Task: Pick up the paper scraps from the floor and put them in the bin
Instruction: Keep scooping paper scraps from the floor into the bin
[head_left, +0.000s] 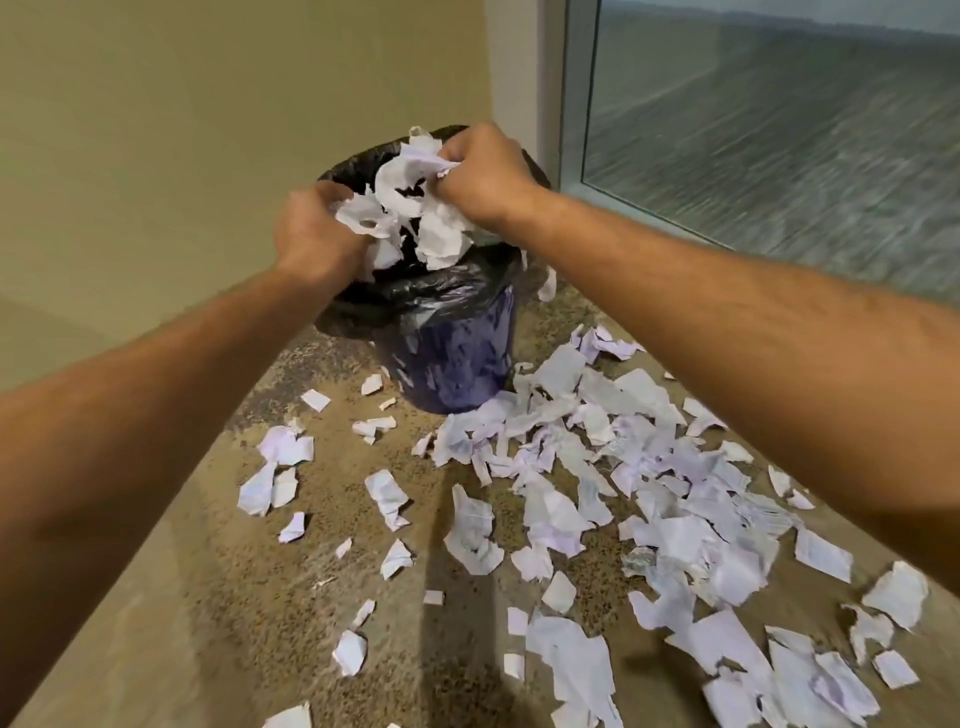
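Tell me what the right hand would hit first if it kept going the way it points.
Probably the wad of paper scraps that the right hand grips, then the left hand across it; depth is unclear.

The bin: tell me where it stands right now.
In the head view the bin stands upper centre, on the floor in the corner between the beige wall and the window, under both hands' paper bundle, scraps strewn before it.

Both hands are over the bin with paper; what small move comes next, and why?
Probably open both hands: the left hand and right hand grip a bundle of scraps directly above the bin, so releasing should drop it inside.
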